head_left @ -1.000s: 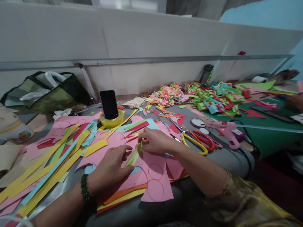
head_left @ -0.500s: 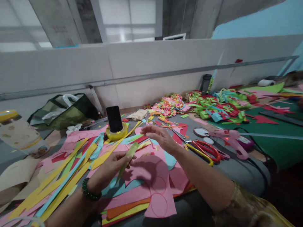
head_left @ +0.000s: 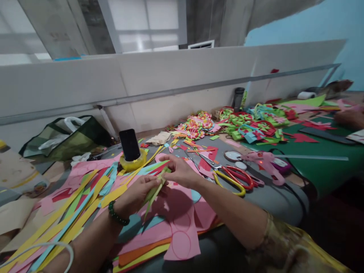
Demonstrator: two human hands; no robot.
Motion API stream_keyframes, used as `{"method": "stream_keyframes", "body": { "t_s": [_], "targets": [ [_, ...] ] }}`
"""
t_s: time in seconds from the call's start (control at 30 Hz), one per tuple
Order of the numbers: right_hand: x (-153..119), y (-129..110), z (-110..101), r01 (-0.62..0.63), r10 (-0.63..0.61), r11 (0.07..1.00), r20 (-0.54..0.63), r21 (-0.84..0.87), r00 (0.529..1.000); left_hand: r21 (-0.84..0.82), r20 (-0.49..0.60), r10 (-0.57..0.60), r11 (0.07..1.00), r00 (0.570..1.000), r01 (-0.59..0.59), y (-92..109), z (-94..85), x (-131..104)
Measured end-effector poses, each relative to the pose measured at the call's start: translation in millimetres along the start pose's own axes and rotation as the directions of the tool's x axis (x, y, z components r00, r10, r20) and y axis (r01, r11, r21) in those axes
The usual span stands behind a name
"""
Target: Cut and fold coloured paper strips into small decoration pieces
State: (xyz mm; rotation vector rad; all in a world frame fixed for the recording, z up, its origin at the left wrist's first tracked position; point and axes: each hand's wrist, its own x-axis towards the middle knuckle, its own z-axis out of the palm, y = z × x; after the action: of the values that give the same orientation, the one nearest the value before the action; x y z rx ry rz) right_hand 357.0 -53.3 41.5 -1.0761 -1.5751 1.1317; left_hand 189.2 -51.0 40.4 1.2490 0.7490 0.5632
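1. Green strip (head_left: pixel 154 198) first: it is up between my hands, above the pink sheet (head_left: pixel 183 245) and the blue sheet (head_left: pixel 127 229), not lying on either.
2. Its long axis slants. The far end points away from me and to the right, while the near end hangs toward me and to the left, with two tails, or so it looks, spreading a little apart.
3. My left hand (head_left: pixel 143 190) grasps it around the middle, thumb on top. The fingers underneath are mostly hidden.
4. My right hand (head_left: pixel 182 171) comes in from the right, thumb and fingertips pinching the far end. How firmly, I cannot tell.
5. Neither hand has to reach, then: both touch the strip. I judge the relation that counts to be this one, left at the middle, right at the far end, fingertips almost meeting, the tails free below.
6. Off to my right on the counter (head_left: pixel 265 201) are the scissors (head_left: pixel 231 183), handles toward me, with the glue gun (head_left: pixel 265 163) beyond. The right arm is nearer to both.
7. To my left run the yellow strips (head_left: pixel 81 214), apart from the green one and beside my left forearm.
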Motion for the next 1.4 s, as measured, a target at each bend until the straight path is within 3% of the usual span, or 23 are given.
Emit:
{"method": "stream_keyframes", "body": {
  "t_s": [0.2,0.4,0.5,0.63,0.73,0.8,0.87,0.97,1.03,1.1,1.13,1.2,1.23,1.27,1.33,1.4],
  "targets": [
    [4,2,-1,-0.063,0.060,0.986,-0.030,-0.152,0.998,-0.111,0.020,-0.010,0.994,1.000,0.012,-11,-3.4,4],
    [6,2,-3,-0.040,0.039,0.999,-0.054,-0.016,0.998,-0.142,0.081,-0.021,0.989,0.996,0.033,-12,-9.0,-2],
    [5,5,-2,-0.019,0.016,0.998,-0.043,-0.061,0.999,-0.127,0.113,0.022,0.992,0.993,-0.008,-10,-9.3,-6],
    [6,9,1,0.068,-0.068,0.991,0.005,-0.119,0.998,-0.089,0.010,0.083,0.993,0.997,-0.082,-14,-8.5,-4],
    [9,0,-4,0.127,-0.126,0.992,-0.067,0.009,0.990,-0.089,-0.045,0.057,0.994,0.997,-0.061,-17,-9.6,-3],
    [4,-18,-15,0.228,-0.206,0.971,-0.238,0.069,0.949,-0.134,-0.060,0.037,0.990,0.998,-0.045,-15,-12.6,-4],
    [-11,-44,-28,0.348,-0.318,0.937,-0.382,0.011,0.868,-0.183,-0.123,0.060,0.980,0.991,-0.083,-8,-18.9,-7],
    [-52,-80,-50,0.419,-0.491,0.871,-0.429,-0.255,0.759,-0.260,-0.314,0.124,0.942,0.941,-0.211,6,-35.1,-13],
    [-82,-91,-67,0.338,-0.522,0.838,-0.449,-0.428,0.726,-0.314,-0.413,0.138,0.906,0.900,-0.283,14,-47.6,-15],
    [-110,-87,-85,0.135,-0.432,0.822,-0.450,-0.554,0.782,-0.358,-0.465,0.120,0.881,0.877,-0.311,19,-57.6,-16],
    [-122,-80,-95,-0.003,-0.325,0.800,-0.439,-0.600,0.838,-0.371,-0.483,0.106,0.875,0.869,-0.312,20,-60.9,-16],
    [-144,-62,-116,-0.246,-0.145,0.694,-0.466,-0.677,0.873,-0.377,-0.499,0.076,0.878,0.863,-0.296,21,-63.3,-16],
    [-154,-52,-126,-0.363,-0.077,0.621,-0.515,-0.695,0.854,-0.374,-0.497,0.066,0.884,0.865,-0.282,20,-62.6,-17],
    [-164,-42,-135,-0.483,-0.029,0.548,-0.592,-0.683,0.805,-0.366,-0.488,0.060,0.892,0.871,-0.266,20,-60.9,-17],
    [-183,-25,-151,-0.681,0.028,0.407,-0.737,-0.608,0.675,-0.336,-0.461,0.055,0.913,0.886,-0.231,19,-55.6,-17],
    [-200,-12,-162,-0.796,0.041,0.288,-0.824,-0.532,0.565,-0.296,-0.440,0.044,0.936,0.897,-0.191,17,-49.5,-17]
  ]
}}
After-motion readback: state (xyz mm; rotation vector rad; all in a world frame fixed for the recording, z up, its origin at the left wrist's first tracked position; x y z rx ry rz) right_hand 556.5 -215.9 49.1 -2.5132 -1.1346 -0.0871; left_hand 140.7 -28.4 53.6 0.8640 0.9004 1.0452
